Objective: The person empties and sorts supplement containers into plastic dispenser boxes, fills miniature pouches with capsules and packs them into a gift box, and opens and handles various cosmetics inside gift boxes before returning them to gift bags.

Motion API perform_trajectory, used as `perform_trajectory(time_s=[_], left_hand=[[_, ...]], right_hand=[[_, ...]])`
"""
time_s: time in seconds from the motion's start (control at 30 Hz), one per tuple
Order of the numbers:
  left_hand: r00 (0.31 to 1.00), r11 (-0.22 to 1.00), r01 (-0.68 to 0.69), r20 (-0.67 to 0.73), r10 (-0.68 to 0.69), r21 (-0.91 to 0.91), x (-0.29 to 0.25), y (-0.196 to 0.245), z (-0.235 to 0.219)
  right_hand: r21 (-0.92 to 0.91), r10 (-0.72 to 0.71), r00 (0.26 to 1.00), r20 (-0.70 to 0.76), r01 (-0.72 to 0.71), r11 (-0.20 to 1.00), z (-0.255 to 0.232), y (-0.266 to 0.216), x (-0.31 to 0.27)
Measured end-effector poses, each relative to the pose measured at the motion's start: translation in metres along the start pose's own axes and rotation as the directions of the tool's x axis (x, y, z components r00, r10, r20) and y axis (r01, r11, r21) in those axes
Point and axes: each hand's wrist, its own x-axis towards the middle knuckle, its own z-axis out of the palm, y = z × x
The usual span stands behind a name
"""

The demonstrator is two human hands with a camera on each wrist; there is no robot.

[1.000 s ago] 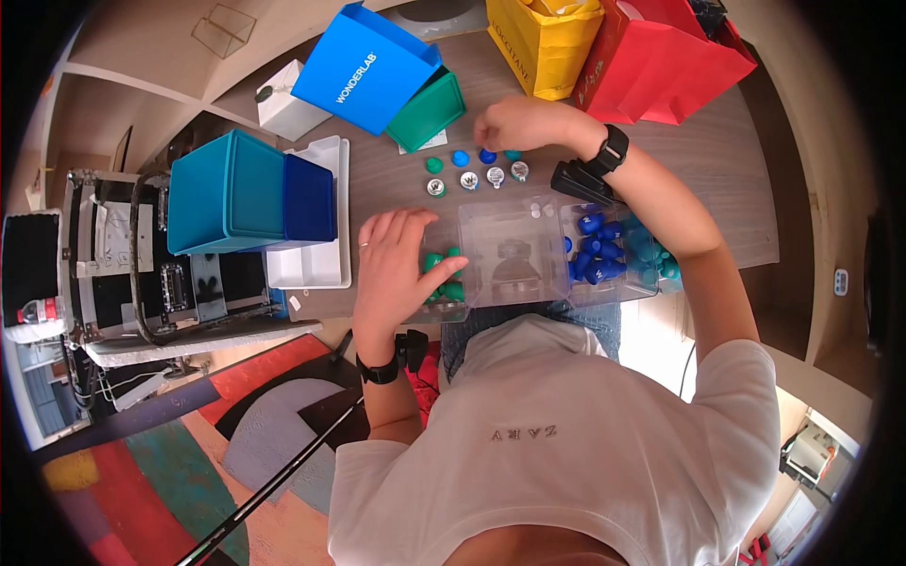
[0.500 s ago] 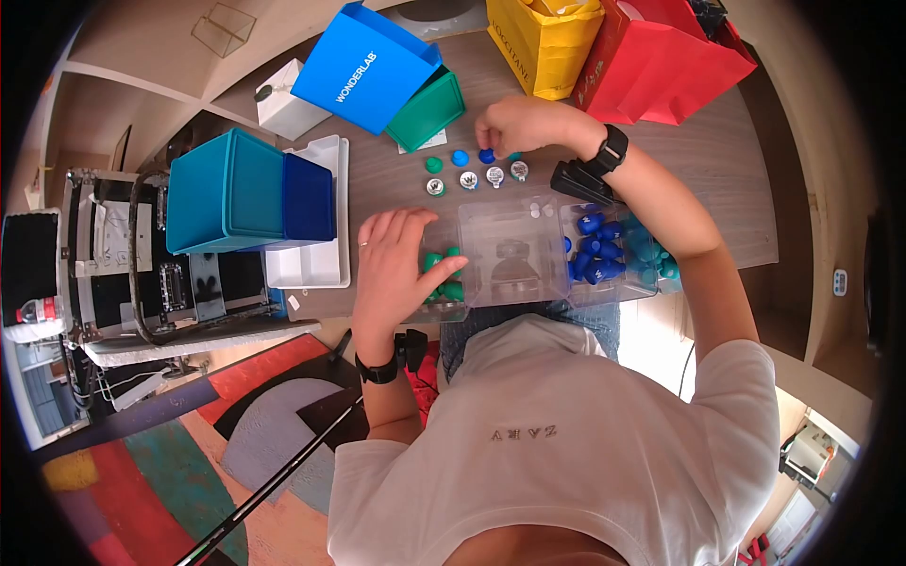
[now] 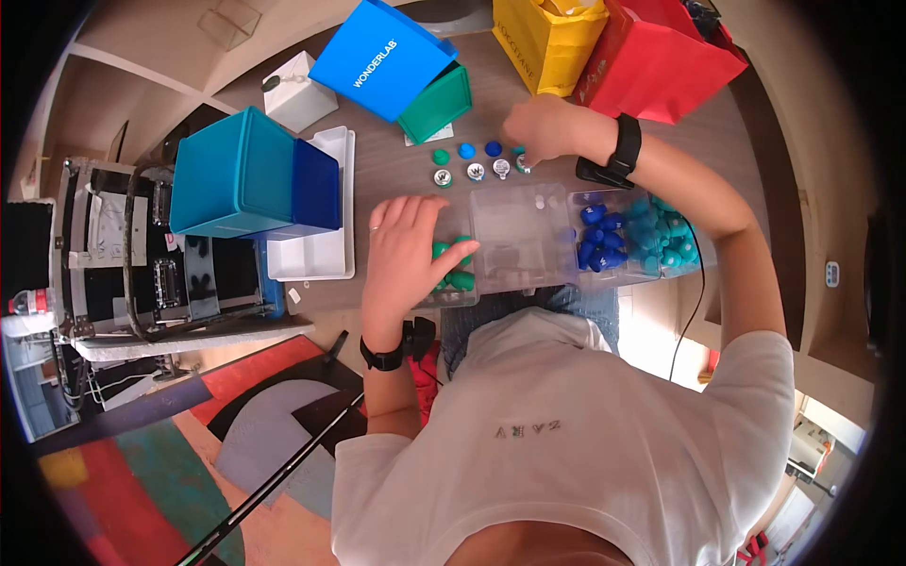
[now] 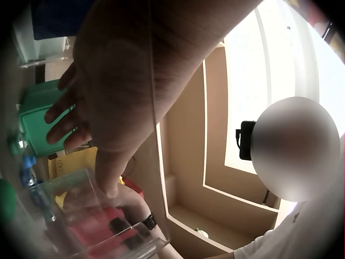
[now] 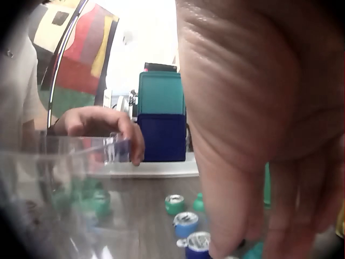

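Note:
Four small caps, green (image 3: 441, 157), light blue (image 3: 466, 150), dark blue (image 3: 494, 148) and teal (image 3: 518, 150), form a row behind four foil-topped pods, one with a green rim (image 3: 443, 177). The right hand (image 3: 555, 130) is at the teal cap and rightmost pod, fingertips pointing down; whether it pinches either is hidden. In the right wrist view its thumb is beside the dark blue pod (image 5: 198, 245). The left hand (image 3: 404, 247), fingers spread, lies over the left edge of the bin holding green pieces (image 3: 461, 280).
A clear bin (image 3: 518, 236) stands between the hands, with dark blue pieces (image 3: 601, 236) and teal pieces (image 3: 672, 241) in compartments right of it. Blue (image 3: 382, 61), yellow (image 3: 547, 42) and red (image 3: 661, 61) bags stand behind. Teal box (image 3: 236, 179) and white tray (image 3: 316, 255) are at left.
The right hand has moved right, from the dark blue cap to the teal cap and pod. The head view has shifted slightly. The left hand keeps its place at the bin.

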Motion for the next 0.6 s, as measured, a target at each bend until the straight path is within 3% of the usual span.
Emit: perform_trajectory(time_s=[0.1,0.4,0.5,0.57,0.6], left_hand=[[1.000,1.000,-0.011,-0.015,0.011,0.008,-0.001,-0.001,0.000],[0.997,0.999,-0.031,-0.069,0.032,0.014,-0.004,-0.002,0.001],[0.997,0.999,-0.030,-0.068,0.031,0.011,-0.004,-0.002,0.001],[0.997,0.999,-0.030,-0.068,0.031,0.009,-0.005,-0.001,0.000],[0.994,0.999,-0.015,-0.110,0.011,-0.038,-0.005,0.001,-0.001]], right_hand=[[-0.031,-0.053,0.994,0.091,0.056,0.998,0.009,-0.007,0.000],[-0.167,-0.119,0.993,0.013,0.119,0.979,0.022,-0.012,-0.006],[-0.032,-0.105,0.994,0.006,0.105,0.994,-0.008,-0.009,-0.021],[0.255,-0.100,0.974,-0.202,0.151,0.955,-0.033,-0.016,-0.042],[0.257,-0.099,0.974,-0.202,0.150,0.955,-0.042,-0.023,-0.054]])
